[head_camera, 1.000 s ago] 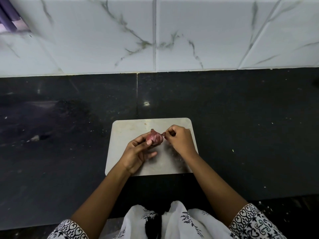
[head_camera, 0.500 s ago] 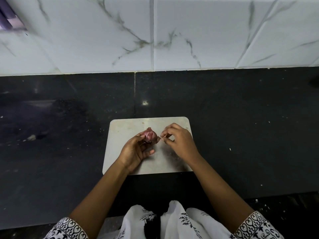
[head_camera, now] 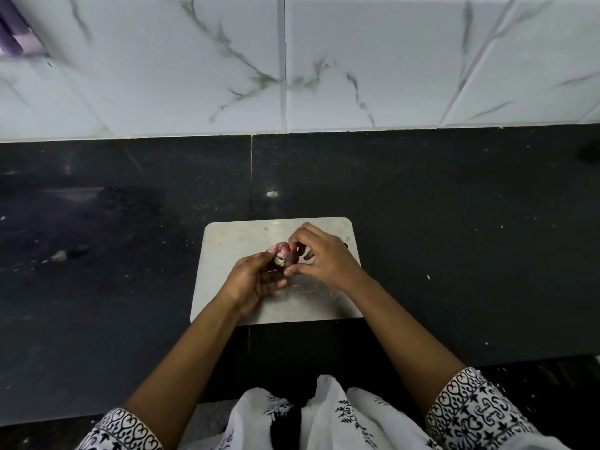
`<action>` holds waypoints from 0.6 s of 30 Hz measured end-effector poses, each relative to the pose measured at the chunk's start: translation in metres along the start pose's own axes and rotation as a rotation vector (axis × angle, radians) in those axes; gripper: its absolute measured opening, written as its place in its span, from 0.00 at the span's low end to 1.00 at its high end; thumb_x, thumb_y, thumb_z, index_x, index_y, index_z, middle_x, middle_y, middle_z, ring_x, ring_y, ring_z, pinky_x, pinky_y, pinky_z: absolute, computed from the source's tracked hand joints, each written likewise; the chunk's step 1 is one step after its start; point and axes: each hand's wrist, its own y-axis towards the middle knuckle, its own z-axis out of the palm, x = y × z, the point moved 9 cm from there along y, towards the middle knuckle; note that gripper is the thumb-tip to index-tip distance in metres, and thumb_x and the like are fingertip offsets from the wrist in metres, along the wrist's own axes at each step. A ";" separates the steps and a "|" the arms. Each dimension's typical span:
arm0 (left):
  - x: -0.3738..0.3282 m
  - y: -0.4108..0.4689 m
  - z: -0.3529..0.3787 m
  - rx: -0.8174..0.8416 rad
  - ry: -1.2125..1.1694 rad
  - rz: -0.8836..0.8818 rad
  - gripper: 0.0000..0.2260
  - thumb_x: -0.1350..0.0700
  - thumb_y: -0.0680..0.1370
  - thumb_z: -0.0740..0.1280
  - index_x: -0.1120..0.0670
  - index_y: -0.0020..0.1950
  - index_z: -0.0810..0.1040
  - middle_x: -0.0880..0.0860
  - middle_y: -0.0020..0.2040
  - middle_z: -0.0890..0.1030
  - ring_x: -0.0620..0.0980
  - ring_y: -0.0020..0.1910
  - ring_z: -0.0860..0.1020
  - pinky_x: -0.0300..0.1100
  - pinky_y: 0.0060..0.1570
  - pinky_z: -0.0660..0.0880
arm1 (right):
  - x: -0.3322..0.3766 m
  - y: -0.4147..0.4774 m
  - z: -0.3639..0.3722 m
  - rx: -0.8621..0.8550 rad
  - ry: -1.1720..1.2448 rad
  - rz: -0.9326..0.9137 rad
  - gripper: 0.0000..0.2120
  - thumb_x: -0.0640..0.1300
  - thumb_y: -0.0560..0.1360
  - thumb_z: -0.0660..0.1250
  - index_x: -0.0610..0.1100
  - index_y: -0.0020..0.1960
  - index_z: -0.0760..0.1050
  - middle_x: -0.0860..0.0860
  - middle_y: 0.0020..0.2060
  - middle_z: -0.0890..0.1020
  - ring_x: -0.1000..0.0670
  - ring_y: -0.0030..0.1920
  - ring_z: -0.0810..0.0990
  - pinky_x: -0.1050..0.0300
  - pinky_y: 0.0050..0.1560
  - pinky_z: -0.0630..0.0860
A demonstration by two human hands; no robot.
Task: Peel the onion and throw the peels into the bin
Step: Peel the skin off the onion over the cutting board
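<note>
A small red onion (head_camera: 285, 254) is held just above the pale cutting board (head_camera: 233, 241), its whitish root end facing me. My left hand (head_camera: 253, 280) grips it from the left and below with curled fingers. From the right, my right hand (head_camera: 319, 258) reaches over it and pinches at its skin with fingertips and thumb. Most of the onion is hidden between the two hands. No bin is in view.
The board lies on a dark stone counter (head_camera: 454, 238) speckled with small crumbs. A white marble-tiled wall (head_camera: 357, 60) rises behind the counter. A dark object (head_camera: 589, 152) shows at the right edge. The counter's front edge runs just behind my sleeves.
My right hand has moved left onto the onion and now covers its right side. The onion has turned in my left hand, so its root end faces me.
</note>
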 end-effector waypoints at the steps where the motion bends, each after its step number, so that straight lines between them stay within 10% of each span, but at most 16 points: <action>1: 0.000 -0.001 0.000 -0.004 -0.002 -0.005 0.12 0.53 0.80 0.60 0.60 0.52 0.80 0.57 0.43 0.83 0.50 0.38 0.82 0.40 0.36 0.81 | 0.000 0.001 0.000 0.012 0.009 -0.002 0.15 0.48 0.65 0.77 0.44 0.44 0.73 0.54 0.43 0.74 0.55 0.40 0.75 0.51 0.41 0.78; 18: -0.009 -0.006 -0.003 -0.060 0.134 0.000 0.13 0.53 0.77 0.65 0.56 0.59 0.78 0.61 0.50 0.83 0.59 0.45 0.83 0.42 0.37 0.80 | 0.001 0.006 -0.002 0.116 -0.020 0.018 0.03 0.40 0.71 0.71 0.44 0.44 0.78 0.53 0.43 0.77 0.54 0.43 0.78 0.53 0.45 0.77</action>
